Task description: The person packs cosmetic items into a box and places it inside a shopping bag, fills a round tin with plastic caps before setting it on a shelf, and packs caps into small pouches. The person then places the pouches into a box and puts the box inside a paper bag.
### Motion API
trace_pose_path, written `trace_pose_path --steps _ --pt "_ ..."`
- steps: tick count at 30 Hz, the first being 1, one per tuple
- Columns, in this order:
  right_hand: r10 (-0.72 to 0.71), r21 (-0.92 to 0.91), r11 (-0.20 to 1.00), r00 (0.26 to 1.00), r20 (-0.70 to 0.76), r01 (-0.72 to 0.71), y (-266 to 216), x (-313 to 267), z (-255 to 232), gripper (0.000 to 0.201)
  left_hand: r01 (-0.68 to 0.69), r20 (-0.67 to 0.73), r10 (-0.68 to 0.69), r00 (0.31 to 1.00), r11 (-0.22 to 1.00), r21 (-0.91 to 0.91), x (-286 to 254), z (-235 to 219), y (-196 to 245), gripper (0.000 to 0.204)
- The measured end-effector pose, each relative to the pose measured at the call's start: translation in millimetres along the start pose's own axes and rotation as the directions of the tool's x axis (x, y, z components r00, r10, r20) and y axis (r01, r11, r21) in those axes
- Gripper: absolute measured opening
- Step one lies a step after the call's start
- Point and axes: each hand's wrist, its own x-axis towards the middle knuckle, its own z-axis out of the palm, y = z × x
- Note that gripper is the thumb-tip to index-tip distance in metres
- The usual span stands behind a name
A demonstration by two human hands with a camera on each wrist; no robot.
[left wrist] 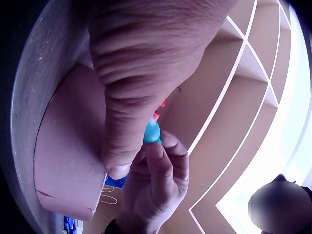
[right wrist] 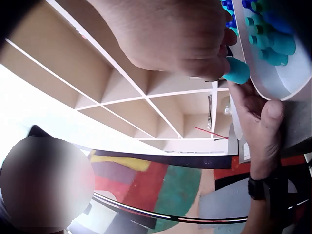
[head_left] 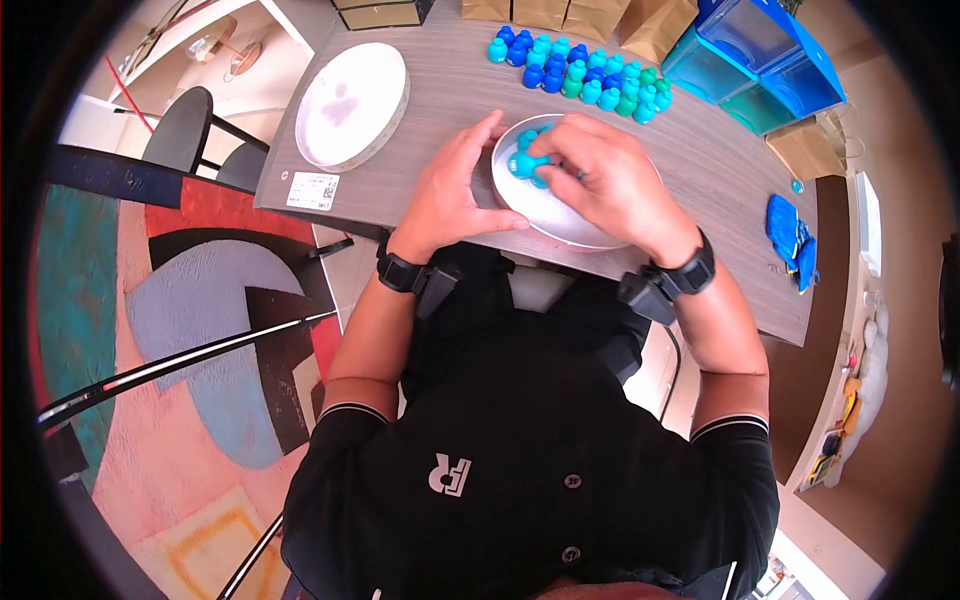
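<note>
My right hand [head_left: 620,180] pinches a small turquoise bottle [head_left: 522,165] by its narrow end, over a round white tray [head_left: 548,208]. The bottle's rounded body points left, toward my left hand [head_left: 455,195]. In the right wrist view the same turquoise bottle [right wrist: 237,71] sticks out from the fingertips. My left hand holds nothing; its thumb and fingers are spread beside the tray's left rim. In the left wrist view its thumb [left wrist: 122,146] extends along the tray's outer wall [left wrist: 68,146]. More turquoise bottles lie in the tray, partly hidden by my right hand.
Several blue, turquoise and green bottles [head_left: 590,75] stand in rows behind the tray. A round white lid [head_left: 355,105] lies at the left, near a paper label [head_left: 312,190]. Paper bags [head_left: 595,15], a blue bin [head_left: 755,60] and a blue cloth item [head_left: 792,240] are around the table.
</note>
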Motion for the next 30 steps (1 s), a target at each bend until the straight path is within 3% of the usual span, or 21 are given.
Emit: trace_pose_path --steps 4,11,21,30 --pt "0.059 -0.117 0.992 0.998 0.018 -0.056 10 25 26 0.014 -0.024 -0.016 0.025 1.0 0.999 0.049 -1 0 -3 0.115" --pt "0.133 -0.121 0.985 0.988 0.083 -0.122 4 33 15 0.015 -0.01 -0.005 0.01 1.0 0.997 0.078 -1 -3 -1 0.116" --pt "0.059 -0.174 0.984 0.996 0.063 -0.047 9 35 30 0.014 -0.029 0.003 0.029 1.0 0.995 0.095 0 -5 1 0.109" --pt "0.151 -0.442 0.894 0.979 0.14 -0.075 25 32 48 0.016 -0.026 0.013 0.025 1.0 0.996 0.08 0 -5 4 0.107"
